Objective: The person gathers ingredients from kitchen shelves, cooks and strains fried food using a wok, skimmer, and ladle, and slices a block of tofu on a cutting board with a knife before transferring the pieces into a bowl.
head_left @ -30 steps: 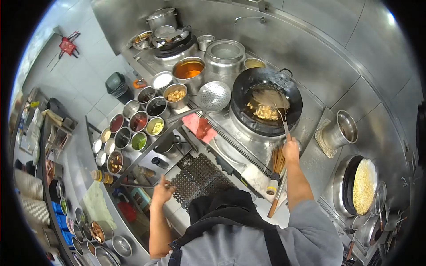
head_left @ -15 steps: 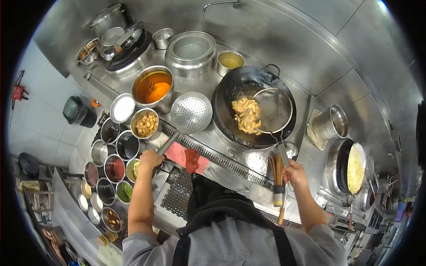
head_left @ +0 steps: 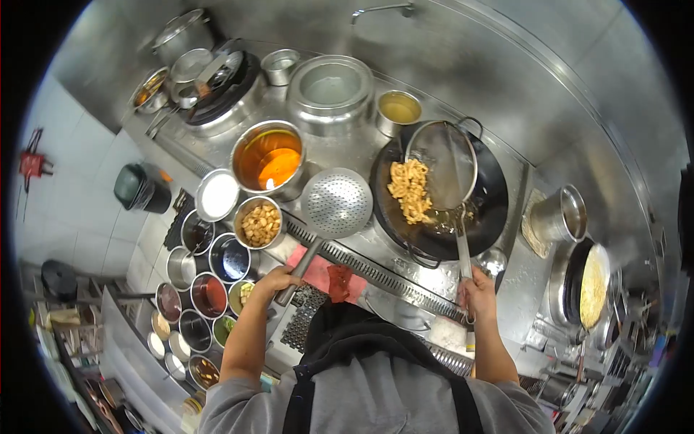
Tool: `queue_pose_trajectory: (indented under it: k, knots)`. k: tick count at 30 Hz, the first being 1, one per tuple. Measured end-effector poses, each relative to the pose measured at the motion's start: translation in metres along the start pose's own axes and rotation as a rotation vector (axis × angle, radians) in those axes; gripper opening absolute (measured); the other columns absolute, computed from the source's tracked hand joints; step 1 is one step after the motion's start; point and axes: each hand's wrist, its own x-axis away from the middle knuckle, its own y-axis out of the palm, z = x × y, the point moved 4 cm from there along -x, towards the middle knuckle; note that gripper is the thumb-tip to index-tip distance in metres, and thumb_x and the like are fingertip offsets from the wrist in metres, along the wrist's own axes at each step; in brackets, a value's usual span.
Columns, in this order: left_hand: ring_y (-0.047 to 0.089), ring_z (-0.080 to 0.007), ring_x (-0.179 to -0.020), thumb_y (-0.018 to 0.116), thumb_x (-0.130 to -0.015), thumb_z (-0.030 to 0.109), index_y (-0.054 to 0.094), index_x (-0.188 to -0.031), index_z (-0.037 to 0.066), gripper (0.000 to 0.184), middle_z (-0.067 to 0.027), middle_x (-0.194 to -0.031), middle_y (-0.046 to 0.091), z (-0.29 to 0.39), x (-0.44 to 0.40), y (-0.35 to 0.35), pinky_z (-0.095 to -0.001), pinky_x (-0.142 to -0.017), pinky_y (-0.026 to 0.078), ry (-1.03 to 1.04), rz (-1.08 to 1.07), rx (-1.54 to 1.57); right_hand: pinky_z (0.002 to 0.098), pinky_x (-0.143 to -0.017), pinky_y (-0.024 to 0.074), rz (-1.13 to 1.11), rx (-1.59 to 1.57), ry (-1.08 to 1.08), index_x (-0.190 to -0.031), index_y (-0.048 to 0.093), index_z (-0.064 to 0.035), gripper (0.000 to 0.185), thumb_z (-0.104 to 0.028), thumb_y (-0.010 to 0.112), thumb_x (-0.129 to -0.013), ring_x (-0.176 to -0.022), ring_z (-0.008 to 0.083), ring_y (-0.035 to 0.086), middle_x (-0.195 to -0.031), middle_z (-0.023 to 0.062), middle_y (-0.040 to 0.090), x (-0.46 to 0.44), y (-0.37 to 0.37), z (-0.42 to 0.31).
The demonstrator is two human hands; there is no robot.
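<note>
My left hand (head_left: 278,282) is closed around the handle of a perforated metal skimmer (head_left: 337,202). The skimmer's round bowl lies to the left of the wok, near the bucket of orange liquid (head_left: 278,165). My right hand (head_left: 477,295) grips the long handle of a wire-mesh strainer (head_left: 450,165), whose mesh is held over the black wok (head_left: 494,210). Golden fried pieces (head_left: 410,191) sit in the wok at the strainer's left side, with oil around them. Whether any pieces rest on the mesh I cannot tell.
A pot of chopped brown pieces (head_left: 259,223) and several seasoning pots (head_left: 208,295) stand left. Behind are a large water pot (head_left: 330,87) and a pot of yellow liquid (head_left: 399,110). A ladle (head_left: 493,262) lies beside the wok. Noodles (head_left: 595,286) are at right.
The camera view has shifted. My left hand has moved the skimmer slightly, its handle now more visible. My right hand has drawn the mesh strainer left, closer against the fried pieces.
</note>
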Motion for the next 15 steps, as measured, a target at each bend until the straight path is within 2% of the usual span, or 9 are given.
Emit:
queue_pose_trajectory:
  k: [3, 8, 9, 10, 11, 12, 13, 14, 15]
  knots:
    - [0.064, -0.0213, -0.082, 0.075, -0.065, 0.026, 0.069, -0.103, 0.001, 0.045, -0.0122, -0.089, 0.069, -0.008, 0.001, 0.006, -0.0332, -0.073, 0.050, -0.024, 0.022, 0.130, 0.0263, -0.033, 0.0397, -0.009, 0.128, -0.081, -0.132, 0.052, -0.0024, 0.041, -0.001, 0.048, -0.091, -0.039, 0.0115, 0.049, -0.062, 0.0032, 0.056, 0.004, -0.013, -0.018]
    - [0.062, -0.0213, -0.084, 0.076, -0.070, 0.029, 0.065, -0.107, -0.002, 0.050, -0.0122, -0.093, 0.067, -0.036, -0.016, 0.031, -0.0335, -0.073, 0.050, 0.039, -0.064, 0.282, 0.0267, -0.043, 0.0373, 0.355, 0.561, -0.277, -0.132, 0.054, -0.0008, 0.044, -0.004, 0.053, -0.088, -0.049, 0.0081, 0.044, -0.062, -0.0001, 0.051, 0.005, -0.067, -0.005]
    - [0.062, -0.0225, -0.089, 0.077, -0.071, 0.033, 0.064, -0.111, -0.003, 0.056, -0.0144, -0.098, 0.067, -0.034, -0.014, 0.033, -0.0342, -0.076, 0.050, 0.084, -0.076, 0.336, 0.0278, -0.045, 0.0386, 0.315, 0.390, -0.290, -0.132, 0.054, 0.0001, 0.044, -0.005, 0.053, -0.089, -0.052, 0.0089, 0.046, -0.065, 0.0006, 0.051, 0.004, -0.068, 0.000]
    - [0.060, -0.0277, -0.102, 0.074, -0.071, 0.046, 0.061, -0.120, -0.002, 0.070, -0.0190, -0.110, 0.064, -0.029, -0.004, 0.027, -0.0390, -0.085, 0.048, 0.091, 0.014, 0.207, 0.0286, -0.050, 0.0437, 0.281, 0.567, -0.416, -0.133, 0.053, 0.0004, 0.045, -0.007, 0.056, -0.089, -0.057, 0.0125, 0.052, -0.073, 0.0056, 0.059, -0.009, -0.076, 0.010]
    - [0.057, -0.0329, -0.115, 0.071, -0.072, 0.059, 0.057, -0.128, -0.001, 0.084, -0.0235, -0.123, 0.060, -0.022, 0.007, 0.023, -0.0438, -0.094, 0.046, 0.087, 0.104, 0.077, 0.0323, -0.065, 0.0477, 0.168, 0.507, -0.584, -0.128, 0.055, 0.0029, 0.041, -0.009, 0.055, -0.089, -0.073, 0.0186, 0.059, -0.084, 0.0110, 0.064, -0.004, -0.047, -0.008]
    - [0.056, -0.0349, -0.117, 0.067, -0.070, 0.064, 0.058, -0.128, 0.005, 0.083, -0.0229, -0.125, 0.060, -0.008, 0.029, 0.018, -0.0449, -0.097, 0.044, 0.107, 0.170, -0.084, 0.0359, -0.081, 0.0516, 0.034, 0.438, -0.740, -0.123, 0.058, 0.0053, 0.038, -0.012, 0.055, -0.089, -0.089, 0.0246, 0.067, -0.095, 0.0164, 0.069, 0.002, -0.018, -0.028]
    - [0.055, -0.0370, -0.119, 0.064, -0.069, 0.068, 0.060, -0.128, 0.011, 0.082, -0.0223, -0.126, 0.059, 0.007, 0.050, 0.013, -0.0460, -0.100, 0.043, 0.117, 0.239, -0.245, 0.0358, -0.080, 0.0515, -0.033, 0.432, -0.822, -0.123, 0.058, 0.0048, 0.038, -0.012, 0.055, -0.089, -0.088, 0.0246, 0.067, -0.095, 0.0163, 0.069, 0.005, 0.011, -0.039]
    - [0.055, -0.0376, -0.119, 0.064, -0.070, 0.066, 0.059, -0.128, 0.008, 0.082, -0.0227, -0.129, 0.057, 0.003, 0.065, 0.017, -0.0470, -0.099, 0.044, 0.090, 0.507, -0.185, 0.0356, -0.080, 0.0515, -0.120, 0.431, -0.872, -0.123, 0.058, 0.0042, 0.037, -0.012, 0.055, -0.089, -0.088, 0.0245, 0.067, -0.096, 0.0163, 0.069, -0.001, 0.050, -0.044]
    - [0.057, -0.0374, -0.116, 0.064, -0.075, 0.054, 0.059, -0.125, 0.005, 0.070, -0.0229, -0.126, 0.058, 0.007, 0.092, 0.022, -0.0476, -0.096, 0.047, 0.032, 0.697, -0.159, 0.0355, -0.079, 0.0514, -0.196, 0.434, -0.904, -0.122, 0.058, 0.0037, 0.037, -0.012, 0.055, -0.089, -0.087, 0.0244, 0.067, -0.096, 0.0162, 0.069, -0.002, 0.082, -0.044]
